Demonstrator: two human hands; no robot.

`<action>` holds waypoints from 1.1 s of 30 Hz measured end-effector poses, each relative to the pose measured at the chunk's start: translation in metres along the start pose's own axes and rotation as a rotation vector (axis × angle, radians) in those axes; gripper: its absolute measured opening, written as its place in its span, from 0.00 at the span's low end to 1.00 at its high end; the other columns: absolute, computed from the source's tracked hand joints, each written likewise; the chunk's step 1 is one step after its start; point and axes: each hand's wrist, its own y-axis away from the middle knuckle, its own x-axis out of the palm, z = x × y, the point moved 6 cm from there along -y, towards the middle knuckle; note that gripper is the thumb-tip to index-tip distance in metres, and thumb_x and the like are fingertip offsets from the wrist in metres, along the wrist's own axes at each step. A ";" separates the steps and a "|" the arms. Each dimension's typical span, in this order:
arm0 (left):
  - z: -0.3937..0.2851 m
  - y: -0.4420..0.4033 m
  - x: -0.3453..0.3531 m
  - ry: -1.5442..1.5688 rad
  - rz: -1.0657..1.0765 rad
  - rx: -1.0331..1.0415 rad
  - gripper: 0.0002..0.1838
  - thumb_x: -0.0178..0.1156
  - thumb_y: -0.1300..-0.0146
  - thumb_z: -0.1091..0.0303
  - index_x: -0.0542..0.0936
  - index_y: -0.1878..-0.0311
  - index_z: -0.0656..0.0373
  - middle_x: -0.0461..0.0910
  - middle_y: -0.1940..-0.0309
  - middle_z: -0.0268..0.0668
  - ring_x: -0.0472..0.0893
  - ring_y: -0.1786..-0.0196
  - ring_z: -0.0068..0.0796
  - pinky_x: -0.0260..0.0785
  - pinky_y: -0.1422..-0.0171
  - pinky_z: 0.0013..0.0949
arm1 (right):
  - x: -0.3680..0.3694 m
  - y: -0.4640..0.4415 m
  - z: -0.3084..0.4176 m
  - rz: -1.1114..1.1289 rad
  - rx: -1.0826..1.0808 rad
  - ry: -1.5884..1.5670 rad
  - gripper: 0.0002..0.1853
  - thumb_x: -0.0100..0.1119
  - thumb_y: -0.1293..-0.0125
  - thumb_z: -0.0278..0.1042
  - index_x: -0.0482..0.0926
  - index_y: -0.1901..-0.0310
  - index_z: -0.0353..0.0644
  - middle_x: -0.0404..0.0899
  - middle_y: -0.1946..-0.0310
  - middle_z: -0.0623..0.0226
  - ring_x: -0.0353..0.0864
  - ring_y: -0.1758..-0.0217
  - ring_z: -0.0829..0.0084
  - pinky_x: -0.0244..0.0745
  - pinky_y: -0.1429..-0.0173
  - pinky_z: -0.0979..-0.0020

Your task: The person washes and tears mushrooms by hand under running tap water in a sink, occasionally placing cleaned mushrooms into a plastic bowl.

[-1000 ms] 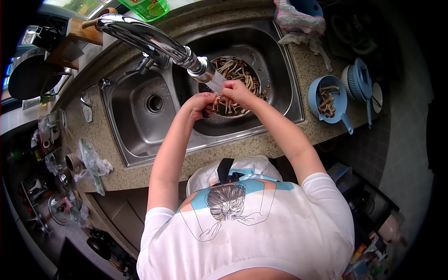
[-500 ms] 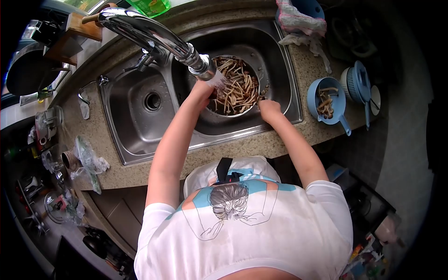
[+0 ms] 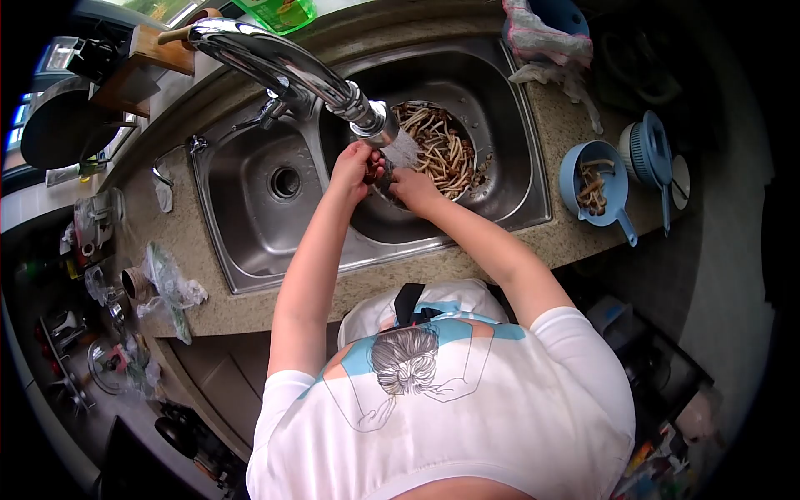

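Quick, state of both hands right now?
Left hand: curled; whether it's closed on anything can't be told.
Right hand: fingertips hidden; open or closed can't be told.

Kitchen, double steel sink (image 3: 250,223), chrome faucet (image 3: 287,62), speckled worktop (image 3: 254,310)

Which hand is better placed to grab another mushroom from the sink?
Probably the right hand: it is closer to the mushrooms, while the left hand is farther off, left of the running water.
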 end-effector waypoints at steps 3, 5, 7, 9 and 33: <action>0.001 0.000 -0.017 -0.035 0.081 0.004 0.10 0.56 0.38 0.66 0.67 0.72 0.54 0.69 0.77 0.29 0.73 0.73 0.22 0.67 0.76 0.23 | -0.021 0.002 0.004 -0.086 -0.095 -0.050 0.08 0.58 0.46 0.33 0.76 0.69 0.36 0.75 0.65 0.58 0.77 0.61 0.61 0.71 0.60 0.63; 0.003 -0.003 -0.022 -0.051 0.138 0.046 0.11 0.59 0.40 0.63 0.68 0.72 0.54 0.69 0.79 0.27 0.72 0.75 0.19 0.64 0.77 0.20 | -0.036 0.000 -0.026 -0.369 0.207 -0.700 0.07 0.61 0.48 0.32 0.80 0.72 0.38 0.73 0.70 0.58 0.77 0.64 0.62 0.71 0.62 0.66; 0.007 -0.002 -0.018 -0.086 0.189 0.064 0.09 0.60 0.40 0.65 0.71 0.70 0.55 0.71 0.80 0.27 0.71 0.77 0.18 0.62 0.77 0.20 | -0.053 -0.005 -0.035 -0.257 0.304 -0.813 0.08 0.63 0.46 0.32 0.80 0.73 0.35 0.74 0.81 0.69 0.72 0.80 0.77 0.66 0.75 0.74; 0.016 -0.002 -0.010 -0.121 0.171 0.056 0.08 0.60 0.41 0.65 0.72 0.70 0.55 0.72 0.80 0.27 0.71 0.77 0.17 0.61 0.78 0.20 | -0.054 -0.005 -0.040 -0.087 0.436 -1.070 0.09 0.63 0.45 0.34 0.80 0.73 0.35 0.74 0.81 0.75 0.69 0.79 0.84 0.62 0.75 0.80; 0.044 0.007 0.014 0.090 0.128 -0.098 0.05 0.58 0.41 0.68 0.73 0.71 0.55 0.73 0.79 0.29 0.70 0.79 0.17 0.58 0.79 0.19 | -0.038 0.019 -0.018 -0.235 0.568 -1.420 0.06 0.59 0.41 0.28 0.77 0.65 0.35 0.79 0.74 0.69 0.75 0.77 0.81 0.72 0.72 0.81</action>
